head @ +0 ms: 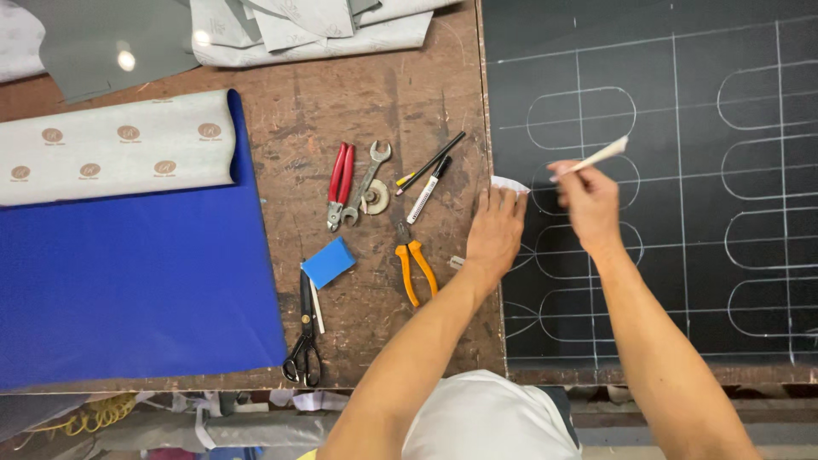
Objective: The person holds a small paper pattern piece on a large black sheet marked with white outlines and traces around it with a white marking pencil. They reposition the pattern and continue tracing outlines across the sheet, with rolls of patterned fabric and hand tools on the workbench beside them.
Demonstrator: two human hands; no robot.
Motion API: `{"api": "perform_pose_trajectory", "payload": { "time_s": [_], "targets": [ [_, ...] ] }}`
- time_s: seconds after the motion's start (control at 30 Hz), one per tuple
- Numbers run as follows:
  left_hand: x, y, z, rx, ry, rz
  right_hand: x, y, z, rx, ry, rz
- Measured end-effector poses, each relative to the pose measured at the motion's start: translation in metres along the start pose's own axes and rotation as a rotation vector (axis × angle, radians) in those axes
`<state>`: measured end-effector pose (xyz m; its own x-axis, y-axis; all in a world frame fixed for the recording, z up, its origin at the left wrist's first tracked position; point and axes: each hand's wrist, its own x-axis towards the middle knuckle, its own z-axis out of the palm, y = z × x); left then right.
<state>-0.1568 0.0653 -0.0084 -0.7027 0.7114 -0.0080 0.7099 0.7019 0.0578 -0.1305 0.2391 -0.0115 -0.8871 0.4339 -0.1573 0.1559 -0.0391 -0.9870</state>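
Right hand point(590, 198) was closed on a thin white marking stick point(598, 158), its tip angled up and to the right over the black sheet point(733, 221) marked with white rounded outlines. Left hand point(497, 228) lay flat, fingers together, at the sheet's left edge, fingertips pressing a small white piece point(509, 182) (material could not be told). On the brown table point(298, 111) to the left: orange pliers point(414, 266) just beside the left wrist, a pen point(429, 187), a pencil point(430, 163), a spanner point(367, 180), red pliers point(340, 182), a blue block point(328, 261), black scissors point(305, 332). Blue cloth point(128, 281) lay well apart at far left.
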Motion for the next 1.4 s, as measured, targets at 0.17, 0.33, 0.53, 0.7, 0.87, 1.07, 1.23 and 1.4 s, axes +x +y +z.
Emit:
{"api": "perform_pose_trajectory", "payload": {
  "time_s": [0.17,0.33,0.53,0.7,0.87,1.07,1.23,1.4],
  "targets": [
    [-0.008,0.003,-0.002,0.050,-0.005,-0.027,0.019,0.007,0.026,-0.145,-0.236,-0.090],
    [-0.007,-0.002,-0.002,0.054,-0.083,-0.011,0.030,-0.005,0.041,-0.371,-0.311,-0.085],
    [-0.008,-0.003,0.004,0.068,-0.066,-0.014,0.035,-0.016,0.046,-0.404,-0.351,-0.029],
    [-0.012,-0.009,0.008,0.045,-0.053,0.016,0.034,-0.020,0.049,-0.523,-0.352,-0.040],
    [-0.002,-0.009,0.000,0.024,-0.126,-0.001,0.040,-0.030,0.026,-0.640,-0.371,-0.050],
    [0.001,-0.009,-0.003,0.026,-0.064,-0.015,0.020,-0.024,0.001,-0.675,-0.283,-0.026],
    [-0.002,-0.012,-0.002,0.029,-0.063,-0.010,0.014,-0.012,0.000,-0.668,-0.249,-0.051],
    [-0.005,-0.016,-0.007,0.006,-0.076,-0.005,0.015,-0.011,0.005,-0.660,-0.238,-0.066]
  ]
}}
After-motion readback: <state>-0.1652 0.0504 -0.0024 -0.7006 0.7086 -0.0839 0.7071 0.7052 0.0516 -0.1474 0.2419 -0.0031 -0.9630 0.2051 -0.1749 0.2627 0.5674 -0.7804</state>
